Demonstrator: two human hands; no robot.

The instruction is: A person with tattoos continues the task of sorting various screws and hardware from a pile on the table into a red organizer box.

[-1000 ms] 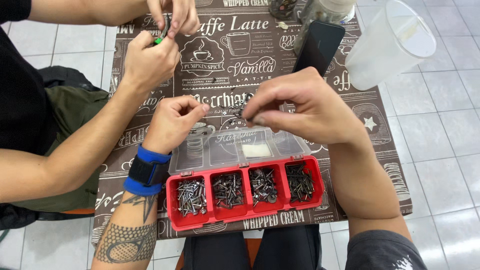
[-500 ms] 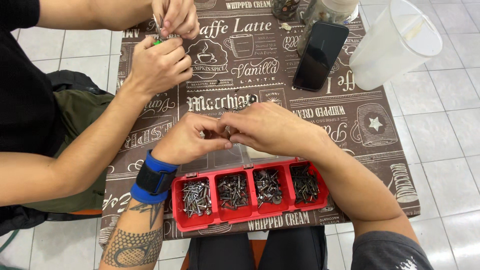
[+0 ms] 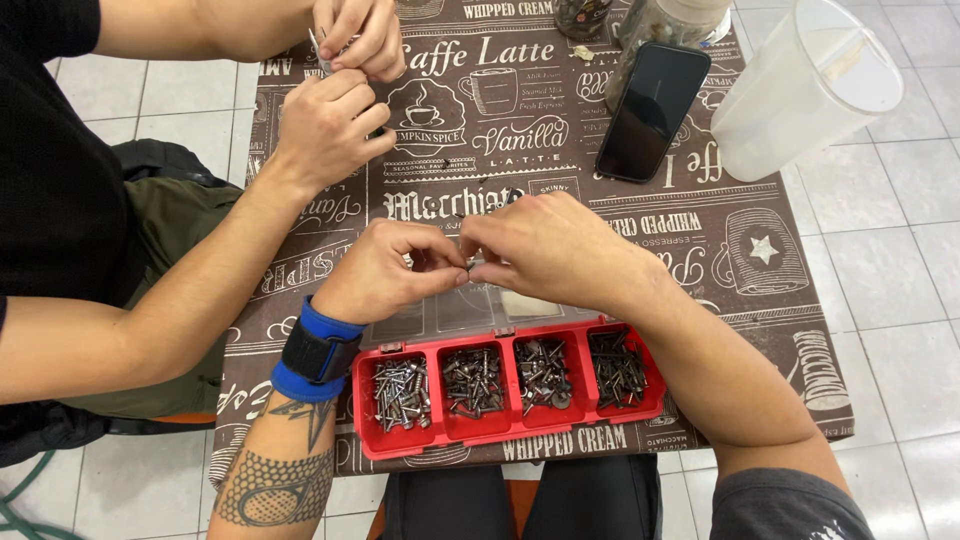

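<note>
My left hand [image 3: 385, 270] and my right hand [image 3: 545, 245] meet fingertip to fingertip over the open clear lid [image 3: 455, 310] of a red compartment box [image 3: 510, 425]. Between the fingertips sits a small dark metal piece [image 3: 470, 264], pinched from both sides. The box lies at the table's near edge and has several compartments filled with screws [image 3: 400, 392]. A blue and black band [image 3: 318, 352] wraps my left wrist.
Another person at the left works with both hands [image 3: 335, 120] on a small object at the table's far left. A black phone [image 3: 652, 110], a clear plastic jug [image 3: 810, 85] and jars [image 3: 660, 30] stand at the back on the brown printed tablecloth [image 3: 700, 250].
My two hands have come together above the box lid and now pinch the small piece between them. The view has shifted slightly; the other person's hands stay at the far left.
</note>
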